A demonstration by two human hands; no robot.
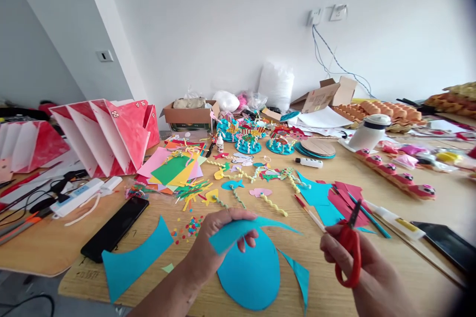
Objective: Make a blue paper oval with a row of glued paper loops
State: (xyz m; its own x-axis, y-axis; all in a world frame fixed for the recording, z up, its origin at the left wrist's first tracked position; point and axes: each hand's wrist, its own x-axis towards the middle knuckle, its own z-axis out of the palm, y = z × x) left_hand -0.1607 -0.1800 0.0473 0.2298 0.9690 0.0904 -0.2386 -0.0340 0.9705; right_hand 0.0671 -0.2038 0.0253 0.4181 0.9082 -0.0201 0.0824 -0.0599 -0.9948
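Note:
My left hand (225, 230) is closed on a curved blue paper offcut (230, 237), whose thin tail points to the right. Beneath it a rounded blue disc (249, 277) lies on the table; its upper edge is partly hidden by the hand and the offcut. In my right hand (366, 265) are red-handled scissors (349, 252), blades together and pointing up and away. Between the hands, a narrow blue scrap (297, 272) lies beside the disc. A larger curved blue scrap (137, 260) rests left of my left forearm.
A black phone (115, 228) lies at the left. Colored paper sheets (173, 171), paper fish with twisted tails (273, 203) and blue-based crafts (248, 144) spread across the middle. Blue paper (320, 198), red paper (347, 200) and a white cup (370, 133) are at the right.

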